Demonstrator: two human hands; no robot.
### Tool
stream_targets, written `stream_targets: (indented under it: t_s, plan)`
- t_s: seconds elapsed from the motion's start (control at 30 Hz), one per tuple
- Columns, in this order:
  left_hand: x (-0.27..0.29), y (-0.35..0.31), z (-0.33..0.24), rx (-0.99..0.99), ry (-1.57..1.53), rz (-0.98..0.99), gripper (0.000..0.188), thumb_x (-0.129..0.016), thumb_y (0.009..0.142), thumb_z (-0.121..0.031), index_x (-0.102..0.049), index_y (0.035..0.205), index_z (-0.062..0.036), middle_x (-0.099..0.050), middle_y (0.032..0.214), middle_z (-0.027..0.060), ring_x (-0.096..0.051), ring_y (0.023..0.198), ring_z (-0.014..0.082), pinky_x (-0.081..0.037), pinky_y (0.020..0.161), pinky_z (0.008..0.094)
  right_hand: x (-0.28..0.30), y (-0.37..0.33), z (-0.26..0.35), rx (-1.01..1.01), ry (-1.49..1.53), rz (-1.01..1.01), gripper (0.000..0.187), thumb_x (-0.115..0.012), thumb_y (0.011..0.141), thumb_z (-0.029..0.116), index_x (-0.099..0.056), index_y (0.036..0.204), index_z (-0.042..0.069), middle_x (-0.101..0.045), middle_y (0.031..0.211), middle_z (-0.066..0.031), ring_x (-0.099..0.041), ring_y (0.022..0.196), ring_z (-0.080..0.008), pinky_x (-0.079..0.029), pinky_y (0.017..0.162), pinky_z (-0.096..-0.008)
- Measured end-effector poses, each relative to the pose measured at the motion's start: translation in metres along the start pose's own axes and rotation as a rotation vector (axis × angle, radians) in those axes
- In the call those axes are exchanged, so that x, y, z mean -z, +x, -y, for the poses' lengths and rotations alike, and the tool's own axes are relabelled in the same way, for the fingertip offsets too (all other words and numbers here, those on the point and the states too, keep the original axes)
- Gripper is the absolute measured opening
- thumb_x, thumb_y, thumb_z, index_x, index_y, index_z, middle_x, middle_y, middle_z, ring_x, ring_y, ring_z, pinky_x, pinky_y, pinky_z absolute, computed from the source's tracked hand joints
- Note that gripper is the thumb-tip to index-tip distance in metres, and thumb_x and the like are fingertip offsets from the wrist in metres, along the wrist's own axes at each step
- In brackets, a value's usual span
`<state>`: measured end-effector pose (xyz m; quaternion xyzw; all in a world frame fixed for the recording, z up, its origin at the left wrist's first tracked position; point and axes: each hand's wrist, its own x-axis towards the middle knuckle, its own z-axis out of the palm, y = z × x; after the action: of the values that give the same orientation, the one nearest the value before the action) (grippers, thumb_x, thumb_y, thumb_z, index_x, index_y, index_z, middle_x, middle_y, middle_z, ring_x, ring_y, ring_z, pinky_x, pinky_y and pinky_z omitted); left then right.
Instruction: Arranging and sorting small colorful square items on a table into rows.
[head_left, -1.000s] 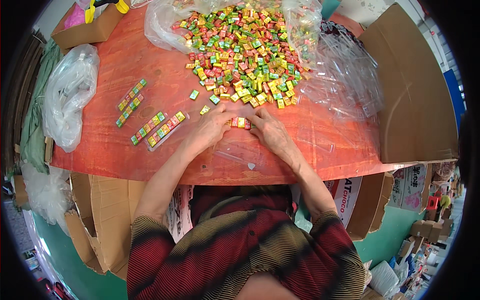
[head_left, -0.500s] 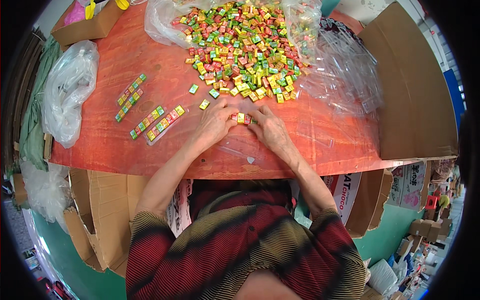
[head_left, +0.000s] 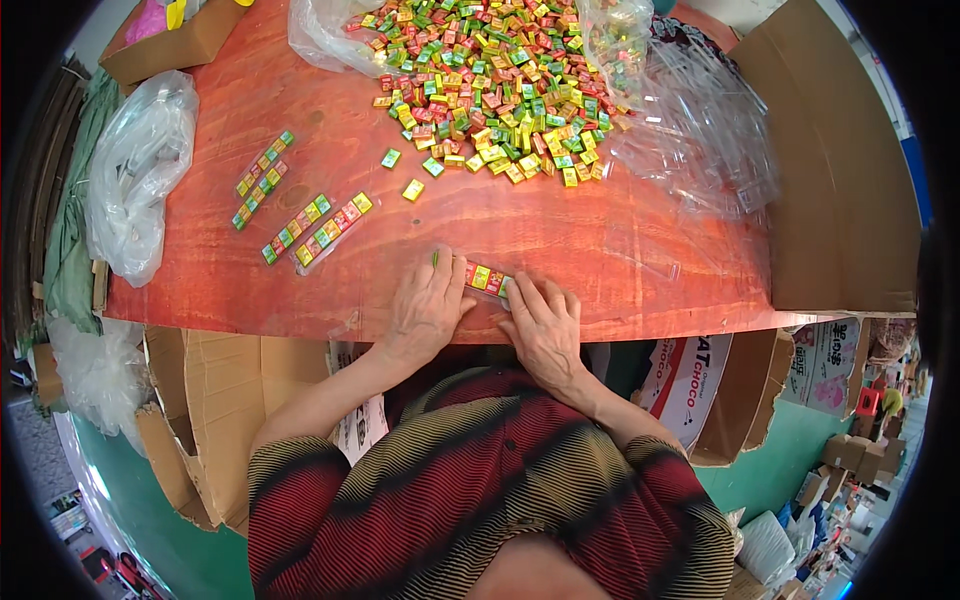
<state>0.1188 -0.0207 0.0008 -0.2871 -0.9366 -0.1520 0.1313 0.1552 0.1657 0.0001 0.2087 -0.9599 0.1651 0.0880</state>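
**At the near edge of the red table (head_left: 250, 303): row of small boxes (head_left: 487, 279) held by 2 hands**

The row of small boxes, with red and yellow faces visible, is positioned between the left hand (head_left: 425, 305) and the right hand (head_left: 545, 328). Its left end is held and partly covered by the left fingers; its right end is held by the right fingertips. Both grips are narrow. Whether the row is raised off the table cannot be told.

To the left, 4 further rows are laid out at a slant, as a far pair of rows (head_left: 259, 195) and a near pair of rows (head_left: 333, 235). Beyond the hands, 3 loose boxes (head_left: 413, 190) are set apart from the large pile of boxes (head_left: 490, 90). Clear plastic sleeves (head_left: 700, 130) are heaped to the right, beside a cardboard panel (head_left: 850, 170). A clear plastic bag (head_left: 140, 180) is placed at the left table edge.
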Motion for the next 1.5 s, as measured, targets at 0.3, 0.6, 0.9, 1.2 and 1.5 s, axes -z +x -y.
stream_targets:
  t_s: [0.3,0.6,0.9,1.2,1.5]
  plan:
    - [0.010,-0.013,-0.012,0.069,0.012,0.199,0.074,-0.062,0.073,-0.034,-0.032,0.130,0.0024,-0.028,0.136,0.0204,-0.031,0.122,0.0373,-0.030,0.090,0.0541,0.001,-0.014,-0.008,-0.014,0.151,0.225,0.078,-0.062,0.073,0.039,-0.031,0.130,-0.004,-0.023,0.140,-0.0184,-0.020,0.130,-0.0378,-0.013,0.103,-0.0560]
    - [0.003,-0.014,0.004,0.158,-0.119,0.242,0.079,-0.059,0.077,-0.038,-0.024,0.132,0.0056,-0.017,0.140,0.0244,-0.019,0.129,0.0397,-0.019,0.100,0.0566,0.009,0.002,-0.020,0.051,0.093,0.274,0.074,-0.061,0.074,0.038,-0.033,0.131,-0.001,-0.026,0.140,-0.0156,-0.022,0.130,-0.0344,-0.014,0.104,-0.0540]
    - [0.001,-0.019,0.009,0.197,-0.132,0.244,0.084,-0.050,0.079,-0.049,-0.020,0.134,0.0056,-0.017,0.140,0.0242,-0.018,0.130,0.0386,-0.017,0.102,0.0538,0.011,0.005,-0.026,0.065,0.109,0.315,0.078,-0.061,0.074,0.040,-0.029,0.133,0.000,-0.024,0.141,-0.0159,-0.017,0.132,-0.0334,-0.010,0.106,-0.0500]
    - [0.001,-0.012,0.010,0.198,-0.030,0.292,0.090,-0.047,0.077,-0.057,-0.018,0.134,0.0075,-0.018,0.140,0.0242,-0.015,0.131,0.0392,-0.015,0.101,0.0566,0.010,0.003,-0.029,0.074,0.108,0.288,0.081,-0.060,0.074,0.041,-0.027,0.134,-0.001,-0.023,0.141,-0.0163,-0.016,0.133,-0.0335,-0.008,0.106,-0.0506]
    - [-0.009,-0.008,-0.001,0.070,-0.070,0.195,0.078,-0.046,0.078,-0.057,-0.032,0.133,-0.0038,-0.021,0.139,0.0234,-0.017,0.129,0.0403,-0.013,0.100,0.0589,0.007,0.020,-0.017,0.157,0.109,0.331,0.083,-0.058,0.073,0.046,-0.027,0.133,-0.001,-0.024,0.141,-0.0163,-0.016,0.133,-0.0333,-0.007,0.105,-0.0531]
